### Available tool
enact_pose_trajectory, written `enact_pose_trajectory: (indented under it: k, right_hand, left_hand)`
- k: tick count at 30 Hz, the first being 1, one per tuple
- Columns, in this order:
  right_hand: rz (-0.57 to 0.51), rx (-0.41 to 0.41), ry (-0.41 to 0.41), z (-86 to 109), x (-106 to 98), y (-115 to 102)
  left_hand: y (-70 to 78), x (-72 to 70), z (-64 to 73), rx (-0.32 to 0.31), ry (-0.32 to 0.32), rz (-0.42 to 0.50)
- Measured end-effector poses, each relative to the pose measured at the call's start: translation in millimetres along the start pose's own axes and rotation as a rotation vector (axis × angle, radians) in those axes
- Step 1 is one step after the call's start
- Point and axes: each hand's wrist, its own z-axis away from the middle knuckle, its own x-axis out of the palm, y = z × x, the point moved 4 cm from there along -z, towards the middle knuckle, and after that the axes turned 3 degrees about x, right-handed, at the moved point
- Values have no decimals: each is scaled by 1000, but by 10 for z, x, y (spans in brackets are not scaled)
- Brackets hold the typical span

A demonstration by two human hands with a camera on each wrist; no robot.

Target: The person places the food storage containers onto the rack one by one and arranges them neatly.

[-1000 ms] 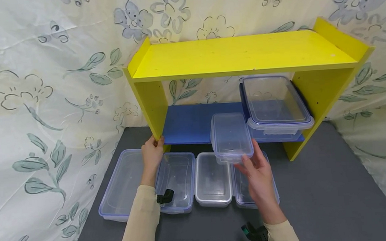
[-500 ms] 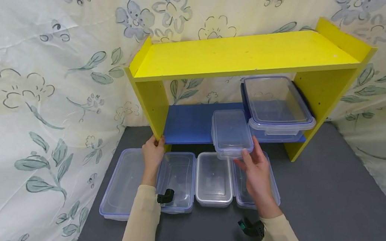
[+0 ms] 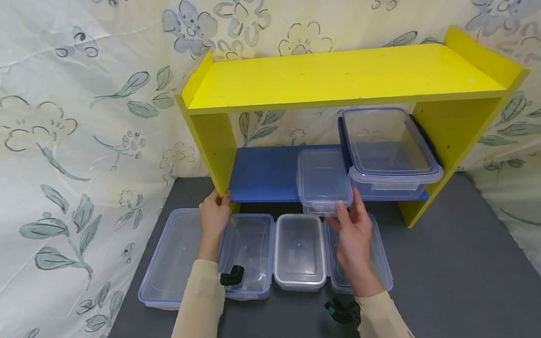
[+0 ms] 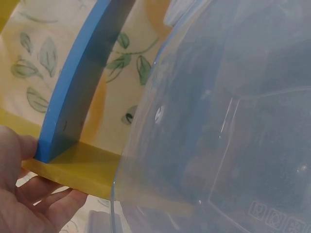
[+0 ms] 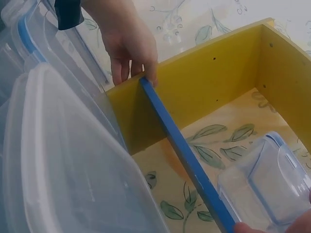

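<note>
A small clear food container (image 3: 324, 175) with a blue-edged lid lies over the front of the blue shelf board (image 3: 266, 172). My right hand (image 3: 354, 241) holds its front right corner, thumb on the lid's edge. In the right wrist view, that hand's fingertips (image 5: 296, 225) show at the container (image 5: 265, 179), beside the blue board's edge. At the far end of the board, my left hand (image 3: 214, 220) grips the front edge of the yellow shelf unit's left panel (image 3: 210, 147). The left wrist view shows the left fingers (image 4: 58, 204) under the yellow panel, thumb by the blue board.
Larger stacked containers (image 3: 386, 145) fill the shelf's right end, close beside the small one. Before the unit, on the dark table (image 3: 466, 270), stand a wide container (image 3: 170, 260), a blue-rimmed one (image 3: 249, 244), a grey-lidded one (image 3: 299, 251) and another (image 3: 380, 258) behind the right hand.
The small container has moved deeper over the blue board, pushed by my right hand, which has shifted forward and slightly left. My left hand stays on the panel.
</note>
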Motion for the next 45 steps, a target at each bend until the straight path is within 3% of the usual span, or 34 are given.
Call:
enact_pose_trajectory:
  k: [6,9,11,13,17,20,23,26,33,39,45]
  right_hand:
    - [44,2,13,-11,28,-22]
    - [130,-13,26,7,19,-26]
    - [241,-81,52,43,5,-49]
    - [391,-223,90,106,3,-97]
    - [731,-681,114,275,124,-248]
    - [934,-1020,46,378,295,-333]
    - [1084,-1199,-26,416,440,-367]
    - [1217,-1211,-82,377,532,-382]
    - [1457,-1106,-165,197,542,-331]
    - [1518,-1057,-168,134,497,-294]
    - [1513,-1071,-180,76,503,-310]
  left_hand:
    - [9,15,2,23,8,6]
    - [0,5,5,28,16,5]
    - [-2,0,7,29,16,-2]
    - [4,-4,8,30,10,-7]
    - [20,-9,4,29,6,-7]
    - [18,-12,-3,29,9,3]
    - [-5,-25,-5,27,16,3]
    - [-30,-41,-6,23,17,-14]
    - [-26,-37,-3,21,-2,-29]
    - [-14,-20,-4,28,0,-29]
    - [-11,-19,-5,20,1,-15]
